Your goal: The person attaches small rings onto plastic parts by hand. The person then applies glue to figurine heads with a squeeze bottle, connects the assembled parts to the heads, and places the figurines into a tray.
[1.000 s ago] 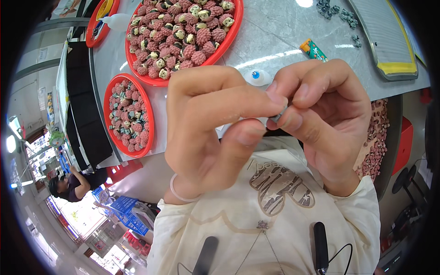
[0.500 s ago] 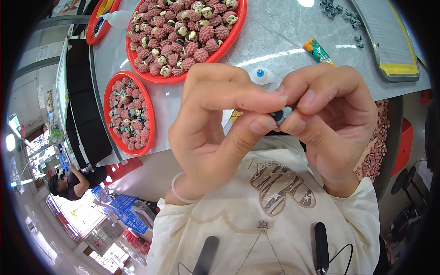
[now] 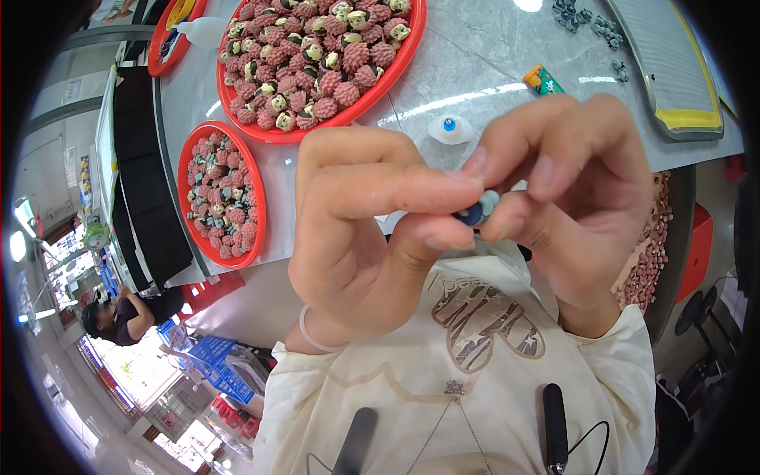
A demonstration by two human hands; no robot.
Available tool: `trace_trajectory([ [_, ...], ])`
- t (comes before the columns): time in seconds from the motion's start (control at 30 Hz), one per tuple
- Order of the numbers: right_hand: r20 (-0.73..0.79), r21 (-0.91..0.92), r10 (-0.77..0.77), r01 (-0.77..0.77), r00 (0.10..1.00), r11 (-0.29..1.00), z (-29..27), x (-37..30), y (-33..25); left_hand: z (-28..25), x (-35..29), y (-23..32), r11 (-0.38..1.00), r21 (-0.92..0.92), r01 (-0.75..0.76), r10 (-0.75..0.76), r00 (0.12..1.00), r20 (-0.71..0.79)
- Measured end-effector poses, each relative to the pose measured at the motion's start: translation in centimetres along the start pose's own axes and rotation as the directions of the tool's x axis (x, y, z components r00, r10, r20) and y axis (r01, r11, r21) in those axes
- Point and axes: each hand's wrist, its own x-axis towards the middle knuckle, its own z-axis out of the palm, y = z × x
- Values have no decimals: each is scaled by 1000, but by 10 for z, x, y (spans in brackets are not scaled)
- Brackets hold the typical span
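Both hands are raised close to the camera, well above the table (image 3: 507, 71), likely so the small work between the fingertips can be seen clearly. The left hand (image 3: 372, 229) pinches a small dark-blue and pale piece (image 3: 475, 210) between thumb and forefinger, closed on it from the left; the right hand (image 3: 578, 190) meets it from the other side, thumb and bent fingers closed on the same piece, so the two grips oppose each other and hold it steady. What exactly the piece is cannot be told; most of it is hidden by the fingertips. Beyond the hands, a big red tray (image 3: 400, 75) of pink knobbly items with pale and dark faces sits at the far side, and a smaller red tray (image 3: 186, 194) with the same kind of items lies to the left near the table edge; both seem placed within easy reach. A small white cap with a blue dot (image 3: 450, 128) stands on the table just past the fingers. A grey ridged board with a yellow end (image 3: 673, 67) lies at the right, with small dark parts (image 3: 590, 20) beside it.
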Motion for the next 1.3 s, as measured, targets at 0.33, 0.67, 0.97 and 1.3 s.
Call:
trace_trajectory([
  [0.33, 93, 385, 281, -295, 955, 874, 0, 0, 13, 3, -2, 1, 998, 45, -36, 36, 999, -8],
  [0.67, 123, 442, 400, -411, 908, 797, 2, -2, 11, -2, 1, 2, 983, 127, -136, 130, 990, 54],
  [0.97, 42, 403, 346, -333, 937, 853, 2, -5, 7, -2, -1, 2, 985, 156, -72, 69, 997, 26],
  [1.3, 2, 408, 332, -304, 943, 861, 1, -10, 8, -3, 3, 0, 993, 82, -89, 84, 995, 55],
])
